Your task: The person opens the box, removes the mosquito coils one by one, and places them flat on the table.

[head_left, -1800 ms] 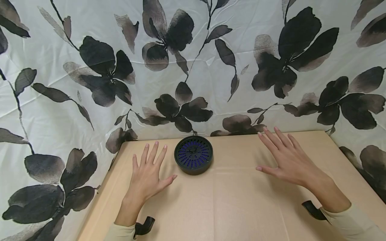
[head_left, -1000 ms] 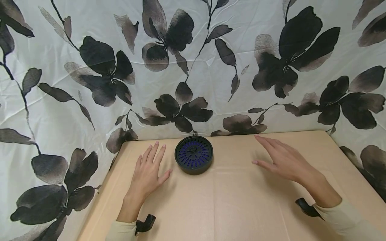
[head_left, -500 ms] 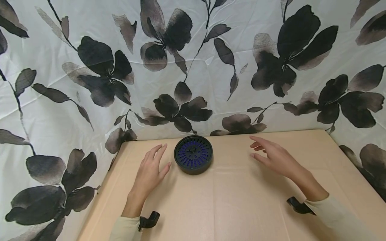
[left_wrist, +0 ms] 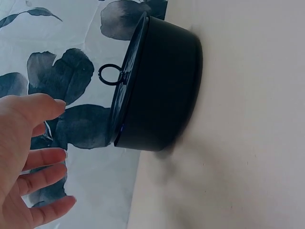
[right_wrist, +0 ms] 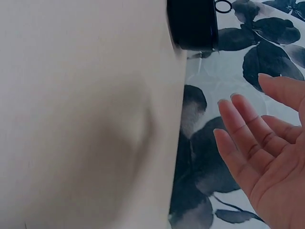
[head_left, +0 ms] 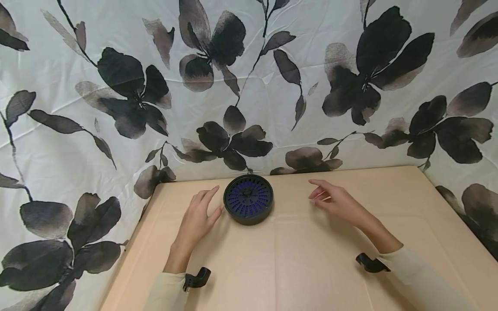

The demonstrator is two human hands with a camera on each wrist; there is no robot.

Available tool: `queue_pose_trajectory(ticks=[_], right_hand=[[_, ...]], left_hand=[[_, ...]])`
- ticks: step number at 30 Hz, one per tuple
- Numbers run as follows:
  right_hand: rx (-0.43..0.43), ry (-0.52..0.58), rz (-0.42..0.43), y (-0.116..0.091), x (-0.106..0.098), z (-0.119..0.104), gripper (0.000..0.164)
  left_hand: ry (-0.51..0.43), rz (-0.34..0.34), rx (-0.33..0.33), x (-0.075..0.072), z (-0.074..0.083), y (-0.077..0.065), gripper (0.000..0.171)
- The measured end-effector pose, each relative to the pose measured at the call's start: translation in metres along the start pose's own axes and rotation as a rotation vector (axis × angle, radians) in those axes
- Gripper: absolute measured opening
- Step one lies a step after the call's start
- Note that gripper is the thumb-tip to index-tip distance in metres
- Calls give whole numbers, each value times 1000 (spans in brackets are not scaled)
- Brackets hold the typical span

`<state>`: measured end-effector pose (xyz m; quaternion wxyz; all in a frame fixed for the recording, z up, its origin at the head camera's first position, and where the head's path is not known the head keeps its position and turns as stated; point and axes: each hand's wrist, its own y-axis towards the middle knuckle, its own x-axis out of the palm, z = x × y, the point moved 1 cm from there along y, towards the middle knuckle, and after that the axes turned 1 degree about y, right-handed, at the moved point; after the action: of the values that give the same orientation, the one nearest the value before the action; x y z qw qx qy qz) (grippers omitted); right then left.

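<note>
A round black tin point(head_left: 249, 201) with a slotted lid stands at the back of the table, blue-purple showing through the slots. From the left wrist, the side wall of the tin point(left_wrist: 162, 86) appears plain and dark, and a small ring point(left_wrist: 100, 75) sticks up from its lid. My left hand point(head_left: 196, 220) hovers just left of the tin, thumb tip close to its rim, fingers loosely bent and holding nothing. To the right, at a wider gap, my right hand point(head_left: 340, 205) hangs over the table with relaxed, slightly curved fingers and an empty palm point(right_wrist: 281, 186).
The light wooden-coloured table point(head_left: 295, 259) ends at the back against a white cloth point(head_left: 295, 142) with dark flower prints. A black wrist mount sits on each cuff, one at the left wrist point(head_left: 197, 278) and one at the right wrist point(head_left: 371, 263).
Both hands have moved inward to the tin, the right one by more. Their spread fingers have relaxed and bent. The tin has stayed in place.
</note>
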<state>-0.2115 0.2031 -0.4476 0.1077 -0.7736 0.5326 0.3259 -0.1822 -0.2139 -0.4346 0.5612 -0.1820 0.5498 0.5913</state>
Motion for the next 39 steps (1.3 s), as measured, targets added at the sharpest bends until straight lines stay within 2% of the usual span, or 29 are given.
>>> queue_pose_trajectory(ticks=[9, 22, 31, 39], right_hand=[[62, 184, -28, 14, 23, 5, 59], [119, 399, -79, 26, 48, 8, 58], [132, 512, -113, 30, 64, 4, 61], [153, 547, -114, 33, 76, 4, 63]], left_hand=[[-44, -34, -23, 14, 3, 13, 57], [-78, -53, -15, 28, 9, 29, 50], [-137, -95, -51, 37, 16, 41, 46], [-127, -149, -69, 42, 23, 49, 46]])
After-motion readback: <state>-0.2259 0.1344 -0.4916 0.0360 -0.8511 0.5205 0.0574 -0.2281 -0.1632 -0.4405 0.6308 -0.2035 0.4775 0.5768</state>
